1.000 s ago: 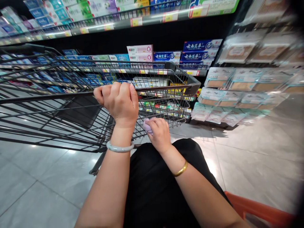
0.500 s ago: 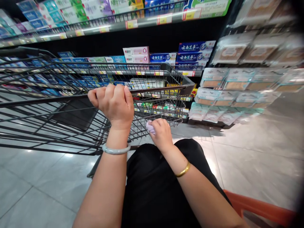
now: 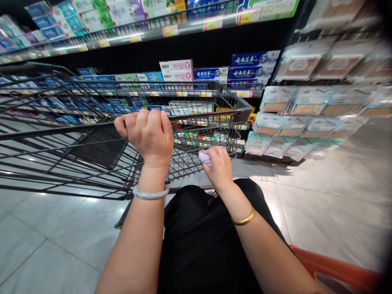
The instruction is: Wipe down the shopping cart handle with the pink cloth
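My left hand is closed in a fist round the handle bar of a dark wire shopping cart, near the bar's middle. A pale bangle sits on that wrist. My right hand is lower and to the right, close to the cart's rear mesh, its fingers curled around a small crumpled lilac wad that looks like cloth or tissue. A gold bangle circles the right wrist. I cannot see anything inside the cart basket.
Store shelves ahead hold rows of boxed toothpaste with yellow price tags. Hanging packets fill a rack at the right. Grey tiled floor stretches around. An orange rim shows at the bottom right.
My right hand has risen and shifted right with the lilac wad, nearer the cart's mesh. The left hand stays on the handle; the view swayed slightly.
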